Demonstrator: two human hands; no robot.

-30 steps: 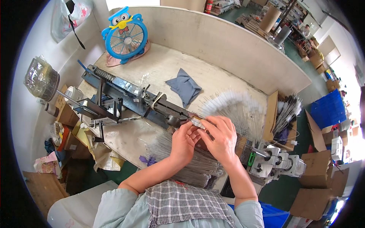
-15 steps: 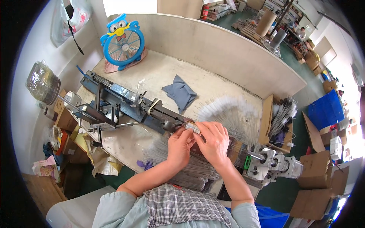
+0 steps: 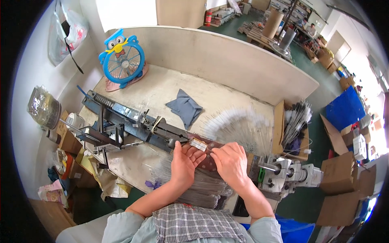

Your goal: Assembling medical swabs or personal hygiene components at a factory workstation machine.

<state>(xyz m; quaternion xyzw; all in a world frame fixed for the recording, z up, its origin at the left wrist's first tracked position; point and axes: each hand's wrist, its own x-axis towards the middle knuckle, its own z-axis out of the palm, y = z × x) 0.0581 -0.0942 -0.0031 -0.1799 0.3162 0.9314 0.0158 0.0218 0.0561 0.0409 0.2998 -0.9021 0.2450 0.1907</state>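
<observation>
My left hand (image 3: 184,164) is open, palm turned up, its fingers stretched toward a small white block with orange-brown edges (image 3: 198,144). That block lies at the right end of a long dark metal bench jig (image 3: 162,128), just beyond my fingertips. My right hand (image 3: 231,164) is closed in a pinch to the right of the block; what sits between its fingertips is too small to make out. Under and between my hands is a brown dotted cloth (image 3: 207,163). Bundles of thin grey wires (image 3: 208,186) lie below it, nearer to me.
A fan of white-tipped wires (image 3: 239,123) spreads behind my right hand, with a grey cloth (image 3: 184,108) to its left. A metal clamp machine (image 3: 289,174) and an open carton of wires (image 3: 278,127) stand at right. A blue fan (image 3: 123,62) stands at the back left.
My left fingers have opened and come away from the block. My right hand has shifted slightly right and lower, still pinched. The whole view has tilted, so the bench sits a little lower.
</observation>
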